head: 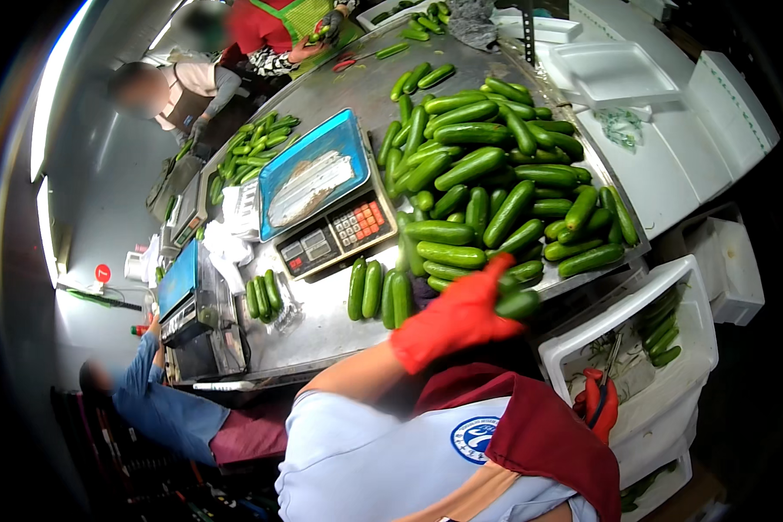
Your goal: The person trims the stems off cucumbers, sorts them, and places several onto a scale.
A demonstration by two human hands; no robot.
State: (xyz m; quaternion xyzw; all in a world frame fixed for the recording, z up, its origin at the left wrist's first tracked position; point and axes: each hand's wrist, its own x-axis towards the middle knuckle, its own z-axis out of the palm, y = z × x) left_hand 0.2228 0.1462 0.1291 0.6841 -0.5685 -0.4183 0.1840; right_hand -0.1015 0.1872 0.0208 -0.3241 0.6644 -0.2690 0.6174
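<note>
My left hand point(457, 316), in a red glove, holds a motion-blurred green cucumber point(519, 305) at the front edge of the metal table. It is beside a large heap of cucumbers point(473, 166). Low at the right, my right hand point(597, 404), also red-gloved, grips what look like scissors point(612, 365) with metal blades and a dark handle, over the near rim of a white foam box point(691, 313). Inside that box lie several cucumbers point(660, 329) and thin plant scraps. Left of my left hand, two pairs of cucumbers point(365, 288) lie side by side on the table.
A scale with a blue tray point(355, 137) stands left of the heap. Three cucumbers point(264, 295) lie on clear plastic nearby. Co-workers point(169, 398) are at the left and far sides, near another scale point(181, 280) and more cucumbers point(254, 147). White foam boxes point(652, 156) line the right.
</note>
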